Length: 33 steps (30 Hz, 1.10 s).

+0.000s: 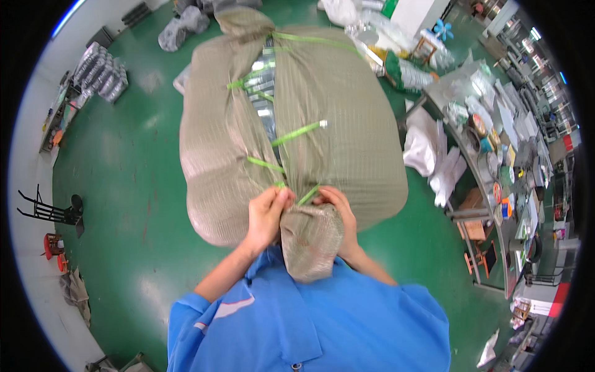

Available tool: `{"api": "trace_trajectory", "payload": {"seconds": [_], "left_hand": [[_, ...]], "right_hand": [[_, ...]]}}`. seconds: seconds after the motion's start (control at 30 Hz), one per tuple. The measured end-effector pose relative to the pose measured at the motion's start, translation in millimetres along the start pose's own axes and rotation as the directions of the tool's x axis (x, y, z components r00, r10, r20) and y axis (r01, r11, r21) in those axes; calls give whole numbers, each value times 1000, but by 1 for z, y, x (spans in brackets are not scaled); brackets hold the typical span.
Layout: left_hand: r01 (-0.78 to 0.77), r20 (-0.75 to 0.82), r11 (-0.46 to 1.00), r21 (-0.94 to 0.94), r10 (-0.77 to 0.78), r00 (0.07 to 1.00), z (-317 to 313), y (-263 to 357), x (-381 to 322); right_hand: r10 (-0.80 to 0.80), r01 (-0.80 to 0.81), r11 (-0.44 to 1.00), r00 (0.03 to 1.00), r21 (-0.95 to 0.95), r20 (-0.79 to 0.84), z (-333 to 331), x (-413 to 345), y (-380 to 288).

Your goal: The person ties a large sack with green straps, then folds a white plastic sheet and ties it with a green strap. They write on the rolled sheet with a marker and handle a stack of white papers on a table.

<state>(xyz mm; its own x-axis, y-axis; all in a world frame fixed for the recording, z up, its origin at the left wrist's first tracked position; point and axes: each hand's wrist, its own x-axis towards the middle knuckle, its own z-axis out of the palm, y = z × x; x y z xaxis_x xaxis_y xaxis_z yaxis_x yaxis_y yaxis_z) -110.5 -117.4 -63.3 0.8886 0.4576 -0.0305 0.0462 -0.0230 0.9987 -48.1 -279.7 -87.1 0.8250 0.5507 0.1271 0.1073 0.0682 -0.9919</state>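
A large bale wrapped in beige woven plastic sacking point(353, 116) stands in front of me. Its seam gapes at the upper middle, where clear plastic packaging point(264, 88) shows. Several green straps cross the seam; one green strap point(297, 133) has a whitish end. At the near end of the seam my left hand point(267, 216) pinches a green strap point(280, 184) between thumb and fingers. My right hand point(338, 211) is bent around the gathered sacking, its fingertips at another green strap point(308, 194); its exact hold is partly hidden. A bunched flap of sacking point(310, 246) hangs between my wrists.
A long cluttered table point(483, 186) with tape rolls runs along the right, white bags point(420, 139) beside it. Stacked grey packages point(100, 74) stand at the left wall, a black hand truck point(51, 209) below them. More bags point(183, 28) lie beyond the bale.
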Motion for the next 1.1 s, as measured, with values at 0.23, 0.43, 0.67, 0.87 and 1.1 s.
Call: {"api": "trace_trajectory", "payload": {"seconds": [0.23, 0.43, 0.67, 0.87, 1.1], "left_hand": [[-137, 49, 990, 22, 136, 989, 5, -4, 7], [9, 195, 980, 201, -49, 980, -2, -3, 42], [182, 587, 943, 279, -317, 745, -5, -2, 81], [336, 611, 830, 445, -556, 564, 7, 15, 95], [250, 639, 816, 521, -567, 520, 18, 25, 91]], "right_hand": [[433, -571, 331, 800, 752, 417, -23, 34, -20], [435, -484, -13, 785, 875, 441, -13, 46, 34], [295, -324, 34, 907, 946, 300, 13, 30, 27], [176, -422, 158, 901, 893, 396, -1, 29, 32], [366, -477, 462, 870, 748, 329, -11, 29, 50]]}}
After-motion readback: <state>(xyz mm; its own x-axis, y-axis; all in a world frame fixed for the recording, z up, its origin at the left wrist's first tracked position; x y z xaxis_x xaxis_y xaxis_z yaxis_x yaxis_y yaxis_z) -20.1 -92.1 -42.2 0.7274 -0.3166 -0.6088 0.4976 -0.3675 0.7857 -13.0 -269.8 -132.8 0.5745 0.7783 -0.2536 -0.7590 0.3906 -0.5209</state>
